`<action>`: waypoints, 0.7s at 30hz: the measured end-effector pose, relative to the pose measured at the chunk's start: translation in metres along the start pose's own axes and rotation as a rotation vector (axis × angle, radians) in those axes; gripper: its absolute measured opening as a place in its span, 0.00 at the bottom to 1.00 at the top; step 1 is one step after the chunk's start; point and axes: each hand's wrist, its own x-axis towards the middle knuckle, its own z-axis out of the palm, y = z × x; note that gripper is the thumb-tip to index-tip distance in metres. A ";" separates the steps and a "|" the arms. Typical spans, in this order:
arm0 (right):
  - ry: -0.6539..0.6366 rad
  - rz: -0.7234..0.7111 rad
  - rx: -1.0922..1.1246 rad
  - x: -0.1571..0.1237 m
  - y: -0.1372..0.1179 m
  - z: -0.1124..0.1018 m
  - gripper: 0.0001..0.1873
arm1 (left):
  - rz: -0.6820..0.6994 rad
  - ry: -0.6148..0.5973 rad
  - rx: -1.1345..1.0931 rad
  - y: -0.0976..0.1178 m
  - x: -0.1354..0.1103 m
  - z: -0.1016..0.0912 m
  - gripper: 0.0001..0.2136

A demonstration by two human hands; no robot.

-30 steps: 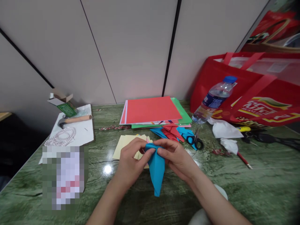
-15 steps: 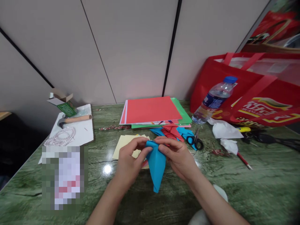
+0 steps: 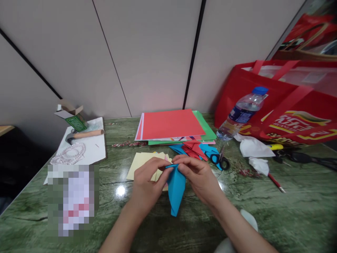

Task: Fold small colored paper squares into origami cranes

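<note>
A folded piece of blue paper hangs between my two hands, its narrow end pointing down toward me. My left hand pinches its upper left corner between thumb and fingers. On the other side my right hand pinches the upper right corner, thumb in front. The top edge between the fingertips is folded over. Behind the hands lie cream paper sheets, partly covered by my left hand. Folded red paper and more folded blue paper rest just beyond my right hand, beside black scissors.
A stack of coloured sheets lies by the wall. To the right stand a water bottle and a red bag, with crumpled tissue and a red pen. At left, a white board carries a hammer and beads.
The top of the blue paper has tipped, so its upper edge now looks thinner and flatter. My fingers have drawn slightly closer together along it.
</note>
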 end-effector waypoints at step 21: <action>0.003 0.283 0.338 -0.001 -0.011 0.005 0.17 | -0.107 0.062 -0.090 -0.005 0.002 -0.001 0.02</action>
